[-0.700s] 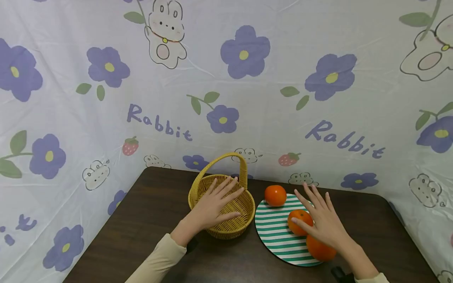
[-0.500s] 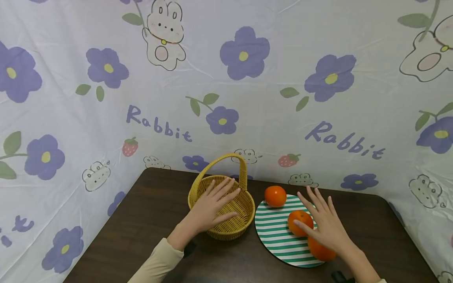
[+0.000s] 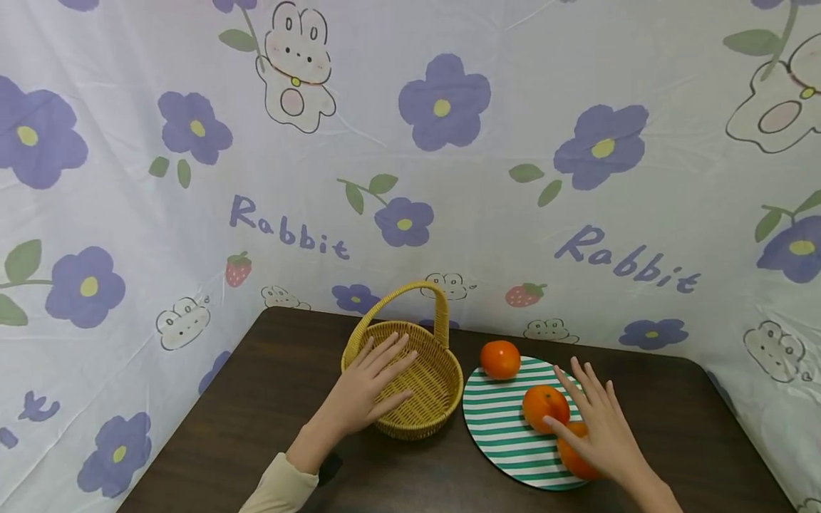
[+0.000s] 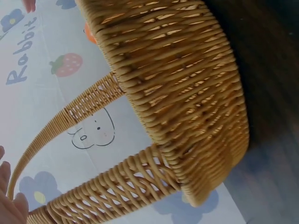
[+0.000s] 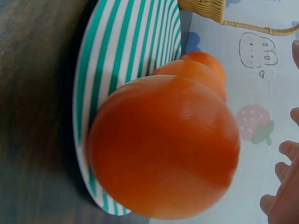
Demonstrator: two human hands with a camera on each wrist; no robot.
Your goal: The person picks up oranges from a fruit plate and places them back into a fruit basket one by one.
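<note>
My left hand [image 3: 365, 388], fingers spread and holding nothing, hovers over the left part of a yellow wicker basket [image 3: 439, 388] with a tall handle. In the left wrist view the basket's woven side [image 4: 182, 88] fills the middle, and some fingers [image 4: 9, 200] show at the lower left edge. My right hand [image 3: 603, 431] is spread above the right side of a green-and-white striped round plate [image 3: 490, 427]. Beneath it lie an orange [image 3: 544, 407] and a larger orange fruit [image 3: 576, 456], partly covered by the hand. A smaller orange-red fruit [image 3: 500, 359] sits at the plate's back edge.
Basket and plate stand side by side on a dark brown table [image 3: 256, 420]. Behind the table hangs a white cloth [image 3: 487, 185] printed with purple flowers, rabbits and strawberries.
My left hand has drawn back to the left and toward me, uncovering more of the basket's inside. My right hand has shifted slightly right and toward me. Basket, plate and fruit stay put.
</note>
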